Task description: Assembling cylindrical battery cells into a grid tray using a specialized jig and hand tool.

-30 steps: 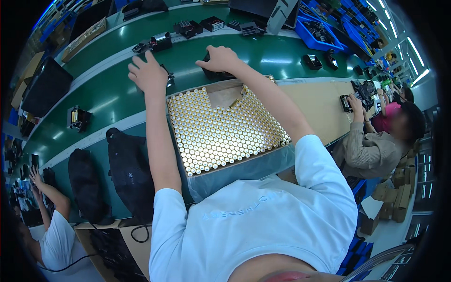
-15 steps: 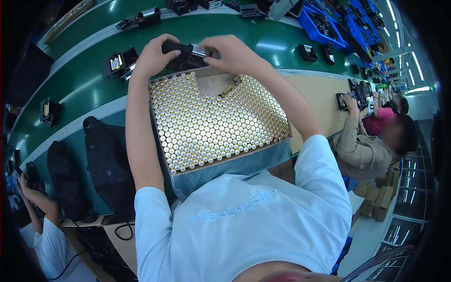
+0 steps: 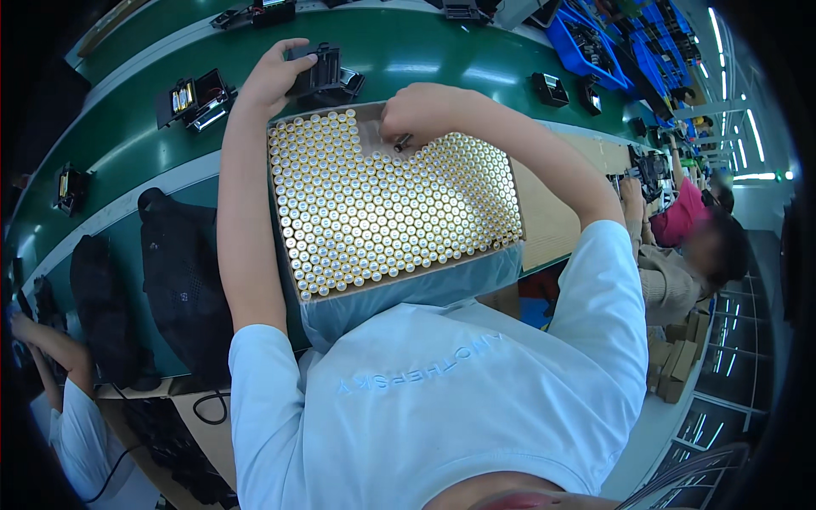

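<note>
In front of me stands a cardboard box packed with upright cylindrical batteries, yellowish with silver ends. My right hand dips into the gap at the box's far side. Its fingers pinch a battery lying at the edge of the standing rows; the fingertips are partly hidden. Beyond the box's far left corner, my left hand grips the left side of a black battery case over the green belt. The case is open, with shiny metal showing on its right part.
Open black cases with batteries lie on the green belt to the left; other cases sit at right. Black fabric bags lie left of the box. A blue bin stands far right. Co-workers sit on both sides.
My right hand has left the battery case and come down into the box's gap, onto a loose battery. My left hand has shifted slightly farther away with the case, which now appears turned more open.
</note>
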`<state>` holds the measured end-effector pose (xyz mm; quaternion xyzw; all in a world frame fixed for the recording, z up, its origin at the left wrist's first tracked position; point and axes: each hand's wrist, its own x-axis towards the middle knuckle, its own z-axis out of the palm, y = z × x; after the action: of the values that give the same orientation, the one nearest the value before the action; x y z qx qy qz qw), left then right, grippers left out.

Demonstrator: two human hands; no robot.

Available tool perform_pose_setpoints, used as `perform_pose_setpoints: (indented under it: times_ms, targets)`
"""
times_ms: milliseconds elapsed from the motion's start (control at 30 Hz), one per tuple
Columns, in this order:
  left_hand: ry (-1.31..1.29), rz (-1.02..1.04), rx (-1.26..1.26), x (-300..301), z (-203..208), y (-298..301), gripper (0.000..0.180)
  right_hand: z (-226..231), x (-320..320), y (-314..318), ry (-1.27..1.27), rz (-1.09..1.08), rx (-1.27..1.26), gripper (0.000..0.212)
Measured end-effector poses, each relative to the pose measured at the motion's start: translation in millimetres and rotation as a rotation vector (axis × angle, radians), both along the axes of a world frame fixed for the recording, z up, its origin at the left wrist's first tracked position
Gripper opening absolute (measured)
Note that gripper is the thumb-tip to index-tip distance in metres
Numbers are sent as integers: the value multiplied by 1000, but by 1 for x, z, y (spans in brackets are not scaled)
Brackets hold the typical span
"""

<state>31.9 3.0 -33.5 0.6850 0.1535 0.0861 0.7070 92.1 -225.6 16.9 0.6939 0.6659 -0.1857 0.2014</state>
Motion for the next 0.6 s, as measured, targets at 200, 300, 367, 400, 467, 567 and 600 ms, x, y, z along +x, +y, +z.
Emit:
perform_pose_setpoints:
  times_ms: [200,300,367,400,467,567,600]
  targets:
    - [-22,-18,-291,-1,-1,-3,41,12,6,1,147,-138,197,13]
    - [-51,-15,-299,0,-2,-2,41,30,10,7,304,-251,421,15]
    - [-46,-15,-334,1,-1,-4,38,40,8,20,282,-398,588,15]
    - [-42,-16,-352,1,0,-4,37,43,8,28,271,-472,672,14]
    - [-41,-20,-363,1,4,-6,36,45,9,39,259,-546,764,14]
    - [-39,-26,-367,0,12,-13,34,43,25,55,36,-318,672,16]
    - [-37,-30,-369,-1,14,-15,34,41,28,58,-39,-244,638,18]
